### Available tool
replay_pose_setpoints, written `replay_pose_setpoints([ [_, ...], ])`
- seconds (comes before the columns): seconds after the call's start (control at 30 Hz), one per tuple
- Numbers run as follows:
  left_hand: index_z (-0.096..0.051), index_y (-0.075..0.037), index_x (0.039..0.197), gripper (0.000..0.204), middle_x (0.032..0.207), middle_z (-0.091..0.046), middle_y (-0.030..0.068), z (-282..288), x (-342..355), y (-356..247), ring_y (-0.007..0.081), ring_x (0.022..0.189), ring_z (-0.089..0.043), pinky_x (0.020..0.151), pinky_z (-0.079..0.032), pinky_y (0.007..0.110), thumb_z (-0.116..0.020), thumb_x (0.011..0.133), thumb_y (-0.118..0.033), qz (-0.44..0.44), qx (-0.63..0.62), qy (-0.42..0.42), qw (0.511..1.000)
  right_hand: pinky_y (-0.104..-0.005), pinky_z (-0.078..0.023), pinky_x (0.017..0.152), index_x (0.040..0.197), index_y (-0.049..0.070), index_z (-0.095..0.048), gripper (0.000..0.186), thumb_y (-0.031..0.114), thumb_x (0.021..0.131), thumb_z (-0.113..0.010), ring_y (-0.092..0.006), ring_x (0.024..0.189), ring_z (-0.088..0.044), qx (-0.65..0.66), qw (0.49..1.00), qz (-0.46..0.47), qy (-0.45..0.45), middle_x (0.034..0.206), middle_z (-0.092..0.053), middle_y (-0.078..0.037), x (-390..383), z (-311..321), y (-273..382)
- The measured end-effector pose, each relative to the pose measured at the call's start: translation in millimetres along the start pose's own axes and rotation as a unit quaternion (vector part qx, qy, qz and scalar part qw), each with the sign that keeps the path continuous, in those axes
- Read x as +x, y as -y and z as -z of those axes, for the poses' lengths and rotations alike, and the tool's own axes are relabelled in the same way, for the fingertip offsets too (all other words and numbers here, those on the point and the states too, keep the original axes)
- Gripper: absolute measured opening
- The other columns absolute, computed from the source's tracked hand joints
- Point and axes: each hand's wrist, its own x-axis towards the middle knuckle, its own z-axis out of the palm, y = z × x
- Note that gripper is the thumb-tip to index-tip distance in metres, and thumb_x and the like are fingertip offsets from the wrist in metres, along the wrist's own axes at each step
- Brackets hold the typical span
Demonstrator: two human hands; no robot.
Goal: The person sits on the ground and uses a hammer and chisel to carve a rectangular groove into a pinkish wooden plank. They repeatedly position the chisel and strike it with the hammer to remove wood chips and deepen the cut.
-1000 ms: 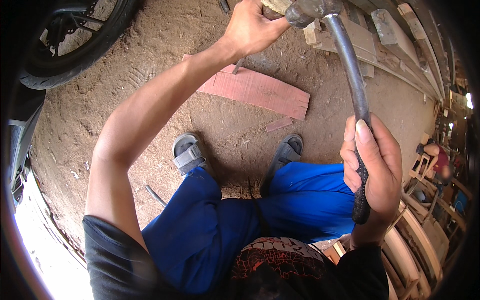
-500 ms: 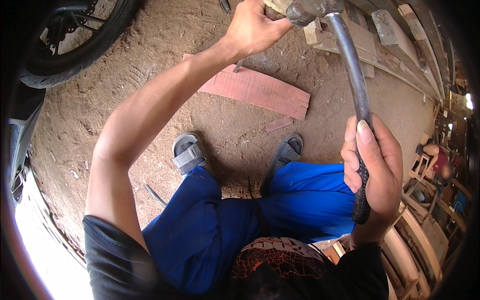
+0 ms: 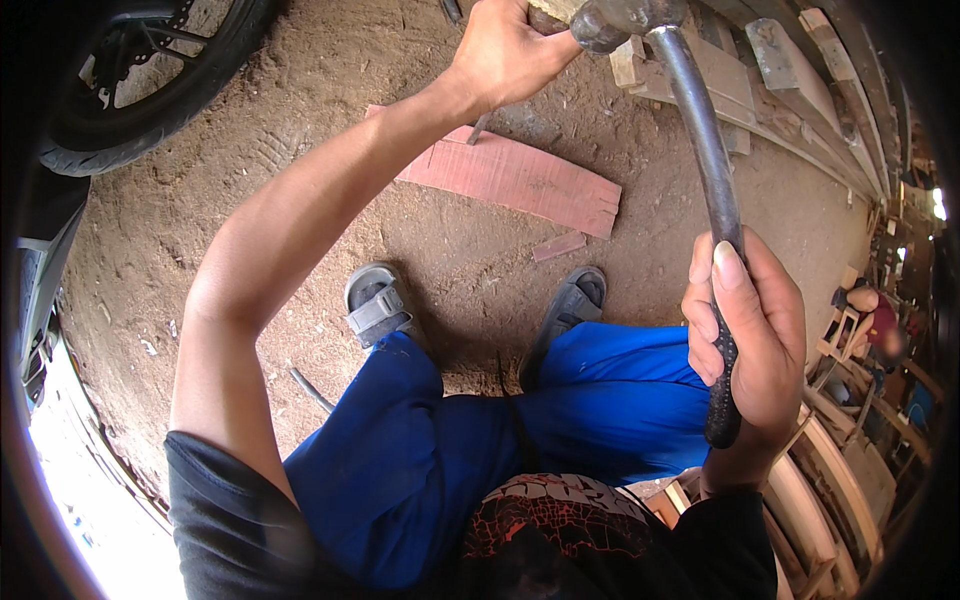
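Observation:
My right hand [image 3: 745,325] is closed on the black grip of a hammer [image 3: 700,130] with a metal shaft, held upward at the right. Its dark metal head [image 3: 610,25] is at the top of the view, close by my left hand [image 3: 505,55] and the pale piece [image 3: 560,8] there. My left hand is closed on this pale piece, perhaps wood, which is mostly hidden by the hand, the hammer head and the frame edge. Below, a reddish plank [image 3: 520,185] and a small offcut [image 3: 560,247] lie on the dirt ground.
A motorbike wheel [image 3: 185,120] stands at the upper left. Boards and beams [image 3: 790,80] line the upper right. At the far right a person [image 3: 870,320] is among wooden parts, with curved timber pieces [image 3: 820,500] nearer me. My sandalled feet [image 3: 375,310] are on the ground.

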Motion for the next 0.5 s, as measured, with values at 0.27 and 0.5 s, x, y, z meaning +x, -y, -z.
replay_pose_setpoints([
  [0.27, -0.062, -0.002, 0.084, 0.020, 0.069, -0.059, -0.0041, 0.4, 0.2, 1.1, 0.0024, 0.067, -0.049, 0.062, -0.045, 0.023, -0.073, 0.086, -0.018, -0.003, 0.005, 0.007, 1.000, -0.0184, -0.028, 0.044, 0.093, 0.002, -0.054, 0.024, 0.024, 0.100, -0.054, -0.0018, 0.048, -0.036, 0.002, 1.000, -0.003, -0.005, 0.063, -0.044, 0.003, -0.5, -1.7, 0.3],
  [0.5, -0.061, -0.003, 0.083, 0.020, 0.067, -0.056, -0.0051, -1.0, -3.7, 1.3, 0.0018, 0.065, -0.046, 0.059, -0.043, 0.022, -0.073, 0.087, -0.018, 0.020, 0.030, 0.009, 0.999, -0.0184, -0.028, 0.043, 0.092, 0.003, -0.054, 0.024, 0.026, 0.101, -0.054, -0.0019, 0.048, -0.036, 0.003, 1.000, -0.012, 0.002, 0.063, -0.043, 0.003, 4.3, -4.3, -5.1],
])
